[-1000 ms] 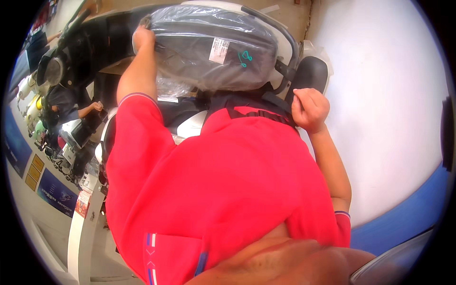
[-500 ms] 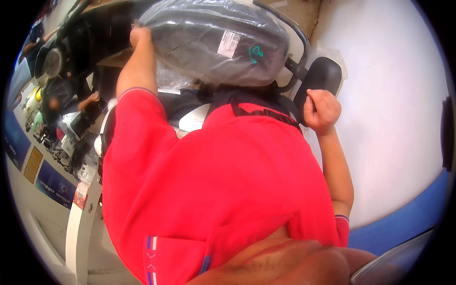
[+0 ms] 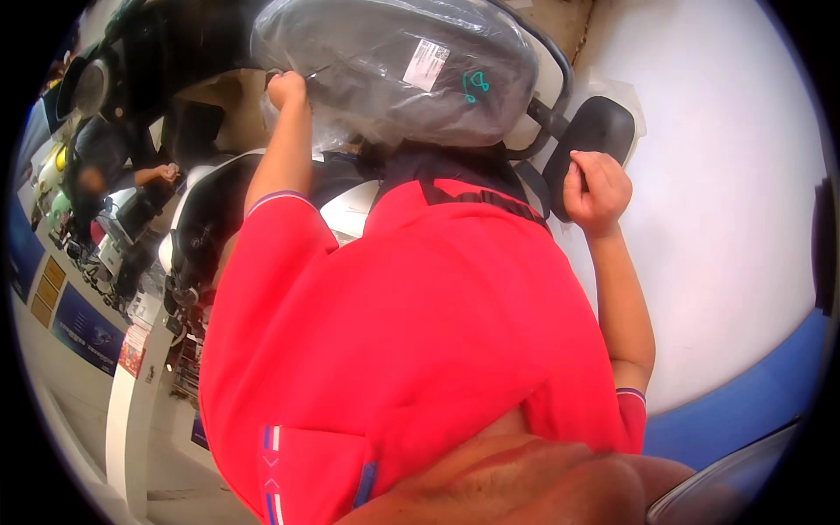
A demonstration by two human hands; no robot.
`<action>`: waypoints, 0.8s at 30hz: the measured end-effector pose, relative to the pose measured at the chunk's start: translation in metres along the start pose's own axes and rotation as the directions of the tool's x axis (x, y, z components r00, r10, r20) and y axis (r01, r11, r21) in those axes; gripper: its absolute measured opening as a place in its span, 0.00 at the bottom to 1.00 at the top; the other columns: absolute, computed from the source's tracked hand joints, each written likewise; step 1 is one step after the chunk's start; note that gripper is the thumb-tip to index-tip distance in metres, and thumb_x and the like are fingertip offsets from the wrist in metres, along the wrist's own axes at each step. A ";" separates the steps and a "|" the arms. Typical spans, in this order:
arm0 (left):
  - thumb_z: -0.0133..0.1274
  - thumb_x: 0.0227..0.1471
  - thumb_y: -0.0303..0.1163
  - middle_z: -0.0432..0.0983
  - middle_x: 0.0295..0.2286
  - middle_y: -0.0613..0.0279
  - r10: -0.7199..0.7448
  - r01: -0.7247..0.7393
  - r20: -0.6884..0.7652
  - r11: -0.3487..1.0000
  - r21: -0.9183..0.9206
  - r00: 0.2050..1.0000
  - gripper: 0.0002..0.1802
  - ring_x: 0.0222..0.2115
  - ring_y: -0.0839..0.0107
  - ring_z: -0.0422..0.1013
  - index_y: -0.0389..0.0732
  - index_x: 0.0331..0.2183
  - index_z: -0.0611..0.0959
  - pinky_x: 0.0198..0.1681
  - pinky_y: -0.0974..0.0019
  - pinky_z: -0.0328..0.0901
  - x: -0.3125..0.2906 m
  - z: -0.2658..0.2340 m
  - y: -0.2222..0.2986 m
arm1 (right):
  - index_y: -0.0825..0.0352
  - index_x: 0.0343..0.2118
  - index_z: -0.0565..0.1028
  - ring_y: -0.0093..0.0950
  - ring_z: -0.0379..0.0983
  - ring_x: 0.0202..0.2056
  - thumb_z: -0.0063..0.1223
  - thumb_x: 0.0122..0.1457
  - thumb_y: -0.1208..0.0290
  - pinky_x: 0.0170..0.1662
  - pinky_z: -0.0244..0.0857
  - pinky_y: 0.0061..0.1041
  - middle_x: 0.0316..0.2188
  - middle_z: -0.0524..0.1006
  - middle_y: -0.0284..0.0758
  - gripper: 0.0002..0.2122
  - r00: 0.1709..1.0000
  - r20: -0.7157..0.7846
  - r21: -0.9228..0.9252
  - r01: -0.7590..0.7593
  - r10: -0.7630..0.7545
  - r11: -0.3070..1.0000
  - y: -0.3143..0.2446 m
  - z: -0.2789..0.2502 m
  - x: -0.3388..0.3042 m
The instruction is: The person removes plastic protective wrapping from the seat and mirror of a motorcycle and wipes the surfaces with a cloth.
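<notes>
My left hand (image 3: 287,87) is closed on a thin dark rod (image 3: 319,72), whose tip points to the right. It is beside the left end of a long black padded seat (image 3: 376,79), which is wrapped in clear plastic. A white label (image 3: 426,66) and green handwritten marks (image 3: 475,85) are on the seat's side. Over on the right, my right hand (image 3: 598,192) has its fingers curled. What is inside those fingers, if anything, is hidden. It lies just over the edge of a black oval pad (image 3: 599,131), joined to a curved black rail (image 3: 556,66).
Black scooter-like bodywork (image 3: 192,39) stands at the far left. Another person's hand (image 3: 166,172) shows beyond it, near more machines. A white wall with a blue lower band (image 3: 735,394) runs along my right side. A white post (image 3: 131,420) rises at lower left.
My left hand has come away from the seat's far left end, moving right and nearer, and the rod now shows. My right hand has shifted slightly; its fingers stay curled.
</notes>
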State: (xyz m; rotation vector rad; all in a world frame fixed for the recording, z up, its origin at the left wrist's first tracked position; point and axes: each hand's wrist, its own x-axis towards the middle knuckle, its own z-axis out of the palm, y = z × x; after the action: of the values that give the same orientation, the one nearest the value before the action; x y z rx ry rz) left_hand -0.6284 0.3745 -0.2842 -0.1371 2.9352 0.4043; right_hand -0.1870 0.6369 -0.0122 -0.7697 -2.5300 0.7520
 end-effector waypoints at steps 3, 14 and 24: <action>0.46 0.43 0.39 0.78 0.33 0.37 0.124 -0.127 0.039 0.987 0.103 0.992 0.20 0.37 0.43 0.74 0.31 0.29 0.83 0.43 0.51 0.67 -0.019 -0.005 0.002 | 0.68 0.28 0.76 0.34 0.73 0.23 0.54 0.43 0.82 0.26 0.67 0.28 0.22 0.76 0.37 0.07 1.000 0.011 -0.012 0.008 -0.008 1.000 -0.001 0.001 0.000; 0.50 0.53 0.39 0.71 0.41 0.40 0.564 -0.572 0.133 0.819 0.029 0.815 0.18 0.41 0.46 0.70 0.35 0.41 0.79 0.46 0.51 0.65 -0.144 -0.020 0.010 | 0.68 0.28 0.76 0.35 0.74 0.25 0.54 0.45 0.81 0.28 0.67 0.29 0.23 0.76 0.38 0.06 0.999 0.002 -0.062 0.044 -0.044 0.997 -0.001 0.000 0.002; 0.54 0.44 0.30 0.72 0.35 0.49 0.761 -0.716 0.362 0.640 -0.280 0.539 0.14 0.37 0.51 0.72 0.41 0.37 0.78 0.40 0.52 0.68 -0.239 -0.041 0.063 | 0.67 0.27 0.76 0.34 0.73 0.25 0.54 0.46 0.80 0.28 0.66 0.29 0.23 0.76 0.36 0.05 0.998 0.013 -0.107 0.061 -0.060 0.992 -0.012 0.010 0.005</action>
State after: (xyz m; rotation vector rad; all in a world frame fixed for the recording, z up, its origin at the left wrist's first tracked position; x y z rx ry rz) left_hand -0.4084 0.4400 -0.1846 1.0979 2.3369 0.5862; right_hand -0.2004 0.6281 -0.0122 -0.7212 -2.6078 0.6058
